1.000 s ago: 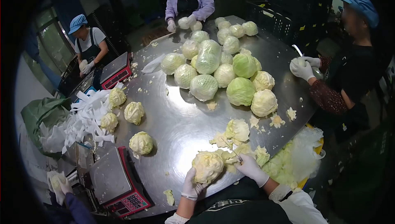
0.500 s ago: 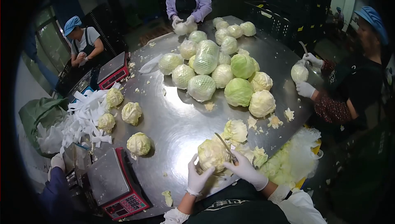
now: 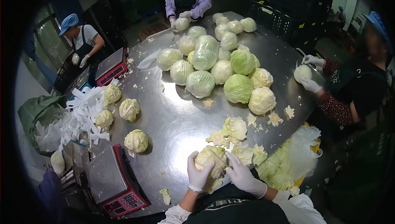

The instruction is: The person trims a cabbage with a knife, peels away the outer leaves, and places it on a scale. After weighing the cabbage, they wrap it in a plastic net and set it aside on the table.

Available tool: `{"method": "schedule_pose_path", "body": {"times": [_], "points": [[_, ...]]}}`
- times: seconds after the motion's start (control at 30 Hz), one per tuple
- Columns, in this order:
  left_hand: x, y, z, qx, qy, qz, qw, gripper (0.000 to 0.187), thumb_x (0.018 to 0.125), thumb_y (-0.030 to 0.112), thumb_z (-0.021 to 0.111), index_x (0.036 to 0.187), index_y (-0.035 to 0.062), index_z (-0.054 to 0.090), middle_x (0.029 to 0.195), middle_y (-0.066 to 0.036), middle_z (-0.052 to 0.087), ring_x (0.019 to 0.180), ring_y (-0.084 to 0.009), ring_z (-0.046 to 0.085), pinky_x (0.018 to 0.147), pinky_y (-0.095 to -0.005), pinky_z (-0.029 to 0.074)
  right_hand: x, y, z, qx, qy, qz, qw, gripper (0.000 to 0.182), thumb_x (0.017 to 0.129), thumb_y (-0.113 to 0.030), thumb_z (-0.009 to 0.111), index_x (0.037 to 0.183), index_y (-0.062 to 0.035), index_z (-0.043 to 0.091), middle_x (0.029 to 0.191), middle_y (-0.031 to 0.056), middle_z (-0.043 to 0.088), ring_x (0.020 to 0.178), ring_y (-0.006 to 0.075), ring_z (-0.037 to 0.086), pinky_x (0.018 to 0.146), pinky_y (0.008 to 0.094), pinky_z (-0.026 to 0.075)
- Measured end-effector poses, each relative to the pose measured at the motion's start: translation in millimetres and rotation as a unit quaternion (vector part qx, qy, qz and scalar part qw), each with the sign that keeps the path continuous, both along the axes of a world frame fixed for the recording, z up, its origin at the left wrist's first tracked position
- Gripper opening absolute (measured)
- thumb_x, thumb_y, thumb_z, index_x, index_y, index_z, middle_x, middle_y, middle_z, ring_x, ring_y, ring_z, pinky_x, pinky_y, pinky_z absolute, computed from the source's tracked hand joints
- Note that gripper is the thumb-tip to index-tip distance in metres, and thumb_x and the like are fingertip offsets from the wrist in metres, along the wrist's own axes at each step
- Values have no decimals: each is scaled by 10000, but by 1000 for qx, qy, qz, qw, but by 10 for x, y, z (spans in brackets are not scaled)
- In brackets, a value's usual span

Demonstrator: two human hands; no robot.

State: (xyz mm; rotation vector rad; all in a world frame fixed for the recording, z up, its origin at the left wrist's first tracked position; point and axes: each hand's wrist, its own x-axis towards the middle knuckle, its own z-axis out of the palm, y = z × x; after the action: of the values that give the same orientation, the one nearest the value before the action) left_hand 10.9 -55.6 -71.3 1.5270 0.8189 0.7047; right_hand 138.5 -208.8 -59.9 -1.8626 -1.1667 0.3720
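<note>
Both my white-gloved hands grip a pale, trimmed cabbage [image 3: 210, 156] at the near edge of the round steel table [image 3: 173, 117]. My left hand [image 3: 198, 173] clasps its left side and my right hand [image 3: 242, 174] cups its right side. No knife shows in my right hand now. Cut outer leaves [image 3: 235, 130] lie just beyond the cabbage.
A heap of cabbages [image 3: 238, 87], some in net sleeves [image 3: 200, 84], fills the table's middle. Trimmed heads [image 3: 136, 141] lie left beside white foam nets [image 3: 82, 117]. A red scale [image 3: 117, 183] stands near left. A bin of leaves [image 3: 288, 162] stands right. Three other people work around the table.
My hands turned the cabbage and pulled it closer; the knife seen at its top half a second ago is out of sight. The person on the right lowered their cabbage to the table.
</note>
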Motion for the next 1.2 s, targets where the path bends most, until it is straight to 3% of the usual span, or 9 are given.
{"method": "schedule_pose_path", "body": {"times": [0.27, 0.4, 0.47, 0.6, 0.77, 0.93, 1.0, 1.1, 1.2], "points": [[74, -56, 75, 77, 50, 26, 995, 702, 756, 223, 871, 1276, -75, 504, 1188, -195, 577, 1107, -271, 582, 984, -377, 477, 26, 114, 243, -177, -63, 15, 982, 599, 1014, -300, 490, 1514, -13, 325, 1432, 223, 479, 801, 423, 682, 677, 471, 561], [93, -87, 21, 88, 45, 39, 994, 704, 745, 227, 872, 1270, -67, 508, 1175, -197, 577, 1099, -278, 582, 979, -383, 476, 146, 226, 143, -136, -91, -9, 986, 536, 1023, -312, 467, 1493, -67, 384, 1294, 219, 594, 801, 422, 678, 698, 493, 551], [71, -163, 45, 166, 56, 18, 984, 697, 737, 227, 873, 1260, -59, 511, 1180, -192, 572, 1102, -275, 581, 972, -392, 480, 388, 343, 210, -163, 34, -44, 985, 441, 1030, -322, 450, 1395, -83, 512, 1091, 247, 670, 841, 438, 670, 754, 512, 533], [-56, -117, -3, 231, 28, -35, 972, 667, 748, 211, 872, 1251, -43, 516, 1209, -174, 566, 1128, -258, 571, 991, -396, 474, 900, 533, -408, -104, 94, -58, 988, 387, 1029, -323, 443, 1289, -81, 600, 976, 269, 684, 923, 454, 655, 827, 515, 507], [-422, -47, -167, -45, -82, 1, 996, 733, 805, 138, 828, 1360, -19, 375, 1250, -162, 529, 1183, -251, 537, 1045, -401, 446, 1091, 623, -621, -71, 194, -137, 969, 422, 1021, -324, 459, 1257, -8, 608, 1037, 300, 673, 1025, 471, 629, 901, 502, 486], [-437, -211, -55, -111, -95, 88, 985, 786, 850, 128, 783, 1452, 8, 292, 1347, -172, 432, 1285, -260, 457, 1109, -408, 378, 591, 411, 90, -132, 35, -100, 985, 564, 1025, -264, 485, 1497, 18, 362, 1159, 296, 661, 929, 398, 683, 825, 467, 520], [-440, -165, -179, -91, -81, 79, 989, 779, 857, 142, 779, 1461, 6, 307, 1358, -164, 425, 1299, -261, 445, 1116, -407, 370, 340, 297, 189, -85, 26, 59, 994, 679, 1034, -337, 451, 1573, -24, 182, 1437, 319, 473, 1016, 490, 637, 919, 510, 499], [-400, -148, -151, -62, -60, 59, 995, 757, 862, 162, 778, 1464, 2, 348, 1370, -149, 413, 1306, -261, 436, 1123, -405, 361, 126, 275, 247, -129, 33, 165, 977, 697, 1034, -353, 456, 1578, -24, 171, 1546, 284, 355, 976, 473, 650, 901, 497, 515], [-403, -141, -196, -48, -44, 47, 997, 728, 856, 165, 782, 1445, -1, 388, 1357, -142, 409, 1292, -258, 440, 1121, -404, 361, 123, 303, 349, -138, -3, 155, 978, 614, 1034, -315, 461, 1548, -33, 277, 1486, 227, 458, 963, 451, 657, 879, 476, 527]]}}
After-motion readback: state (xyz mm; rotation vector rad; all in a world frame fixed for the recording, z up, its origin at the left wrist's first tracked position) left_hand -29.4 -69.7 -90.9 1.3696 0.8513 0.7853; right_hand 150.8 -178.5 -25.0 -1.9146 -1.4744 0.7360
